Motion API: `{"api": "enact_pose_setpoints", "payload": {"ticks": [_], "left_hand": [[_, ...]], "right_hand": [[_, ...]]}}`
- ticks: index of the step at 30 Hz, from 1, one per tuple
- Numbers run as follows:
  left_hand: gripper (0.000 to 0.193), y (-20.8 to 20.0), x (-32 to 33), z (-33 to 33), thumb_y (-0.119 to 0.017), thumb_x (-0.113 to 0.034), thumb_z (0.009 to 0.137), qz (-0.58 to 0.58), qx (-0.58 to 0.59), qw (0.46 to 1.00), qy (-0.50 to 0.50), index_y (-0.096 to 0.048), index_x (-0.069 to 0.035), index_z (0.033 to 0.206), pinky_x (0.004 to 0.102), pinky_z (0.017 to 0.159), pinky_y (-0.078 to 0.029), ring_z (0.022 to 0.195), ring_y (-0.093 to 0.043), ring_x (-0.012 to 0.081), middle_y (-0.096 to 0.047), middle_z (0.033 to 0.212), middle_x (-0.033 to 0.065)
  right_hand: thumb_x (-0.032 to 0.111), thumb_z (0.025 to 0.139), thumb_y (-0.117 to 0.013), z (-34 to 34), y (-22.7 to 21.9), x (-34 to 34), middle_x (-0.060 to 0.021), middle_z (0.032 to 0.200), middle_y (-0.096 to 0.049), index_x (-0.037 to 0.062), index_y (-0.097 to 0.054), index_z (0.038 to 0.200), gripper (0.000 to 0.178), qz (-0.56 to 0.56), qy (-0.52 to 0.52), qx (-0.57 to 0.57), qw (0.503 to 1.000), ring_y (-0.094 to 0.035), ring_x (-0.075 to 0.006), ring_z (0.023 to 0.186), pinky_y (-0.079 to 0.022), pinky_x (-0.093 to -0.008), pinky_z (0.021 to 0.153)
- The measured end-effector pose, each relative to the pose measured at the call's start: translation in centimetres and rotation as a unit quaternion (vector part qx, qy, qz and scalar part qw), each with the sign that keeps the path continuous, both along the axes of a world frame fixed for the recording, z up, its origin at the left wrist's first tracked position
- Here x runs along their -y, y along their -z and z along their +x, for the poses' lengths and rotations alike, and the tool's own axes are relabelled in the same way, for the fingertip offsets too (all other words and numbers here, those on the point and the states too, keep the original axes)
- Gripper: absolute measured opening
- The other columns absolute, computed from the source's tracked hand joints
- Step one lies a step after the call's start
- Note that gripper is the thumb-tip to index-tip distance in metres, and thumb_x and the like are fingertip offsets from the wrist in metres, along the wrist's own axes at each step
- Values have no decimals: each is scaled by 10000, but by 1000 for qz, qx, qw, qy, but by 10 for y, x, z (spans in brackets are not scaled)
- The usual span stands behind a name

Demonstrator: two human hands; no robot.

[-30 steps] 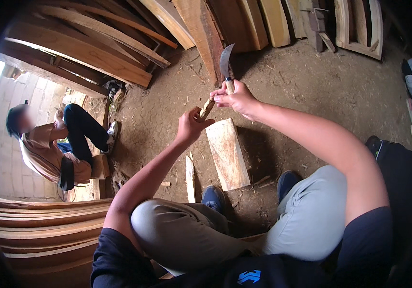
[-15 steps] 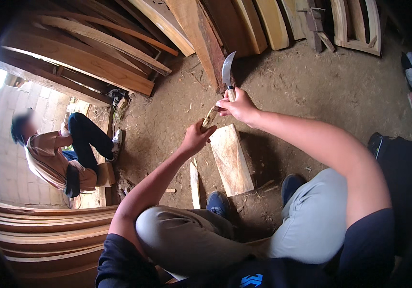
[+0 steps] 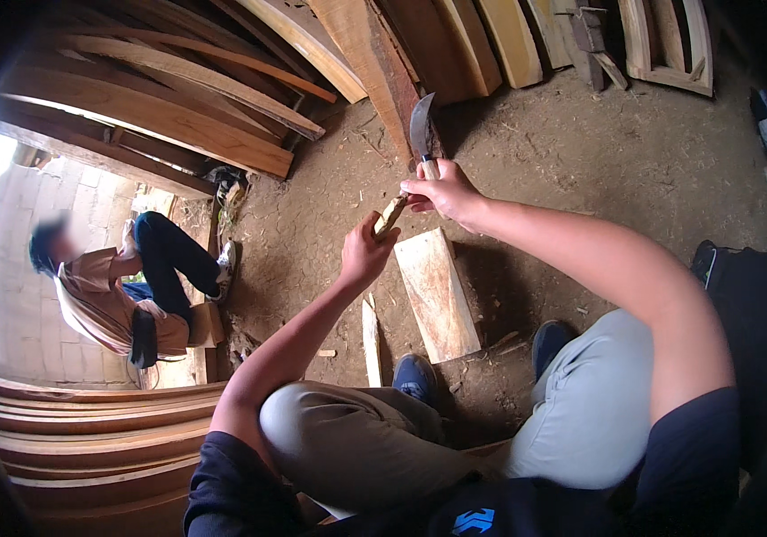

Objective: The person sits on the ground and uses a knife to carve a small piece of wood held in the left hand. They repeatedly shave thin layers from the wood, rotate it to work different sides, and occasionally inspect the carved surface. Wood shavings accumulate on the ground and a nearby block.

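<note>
- On my feed the right hand (image 3: 446,194) grasps a hooked knife (image 3: 420,134) by its handle, blade pointing away from the body, presumably so its edge is clear of the other fingers
- The left hand (image 3: 366,257) is closed around the near part of a short whittled stick (image 3: 389,217), angled toward the right thumb, perhaps for steadying; I cannot tell whether they touch
- The stick shows above the far left corner of a wooden block (image 3: 438,295), laid on the dirt floor (image 3: 562,161), seemingly for easy reach
- Near the floor's left edge sits a co-worker (image 3: 101,285)
</note>
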State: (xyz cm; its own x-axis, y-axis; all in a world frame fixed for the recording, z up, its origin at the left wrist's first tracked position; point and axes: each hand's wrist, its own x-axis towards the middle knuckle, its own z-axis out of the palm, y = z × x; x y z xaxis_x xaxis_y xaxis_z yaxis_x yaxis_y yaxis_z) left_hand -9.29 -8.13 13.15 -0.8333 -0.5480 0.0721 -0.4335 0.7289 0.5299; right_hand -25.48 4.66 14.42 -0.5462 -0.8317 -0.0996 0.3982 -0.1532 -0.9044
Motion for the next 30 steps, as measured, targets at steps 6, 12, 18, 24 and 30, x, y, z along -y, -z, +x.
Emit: {"api": "enact_pose_setpoints", "payload": {"ticks": [6, 12, 18, 24, 30], "left_hand": [[224, -12, -3, 2, -648, -299, 794, -73, 27, 993, -91, -578, -115, 901, 455, 594, -458, 691, -638, 337, -626, 700, 120], [187, -14, -6, 2, -627, -271, 796, -98, 24, 991, -83, -573, -113, 879, 454, 590, -461, 682, -633, 338, -623, 700, 111], [152, -8, -2, 5, -622, -206, 776, -109, 19, 992, -67, -574, -103, 877, 446, 602, -466, 701, -630, 335, -625, 737, 122], [215, 1, 3, 5, -632, -145, 732, -85, 15, 996, -26, -549, -55, 910, 443, 649, -466, 751, -609, 345, -600, 798, 154], [264, 10, 10, 7, -616, -92, 701, -128, -4, 992, 17, -530, -42, 946, 457, 729, -451, 859, -571, 366, -565, 884, 174]], "right_hand": [[80, 841, -690, 5, -6, -1, -92, 888, -626, 64, -433, 923, 271, -13, -12, 3, 1000, -691, -189, 800, -585, -290, 644], [31, 850, -665, 3, -1, 2, -98, 901, -615, 48, -423, 943, 260, -15, -10, -13, 1000, -682, -199, 840, -595, -292, 669], [33, 856, -652, 5, 1, 1, -109, 918, -611, 47, -427, 932, 238, -24, -11, 14, 1000, -678, -201, 835, -595, -296, 669], [8, 855, -635, 4, 5, 2, -143, 988, -628, 49, -418, 950, 240, 10, -11, 4, 1000, -672, -207, 886, -591, -302, 697], [-66, 831, -613, 5, 10, 0, -172, 1036, -631, 42, -392, 995, 295, 18, -17, -36, 999, -659, -214, 945, -586, -306, 728]]}}
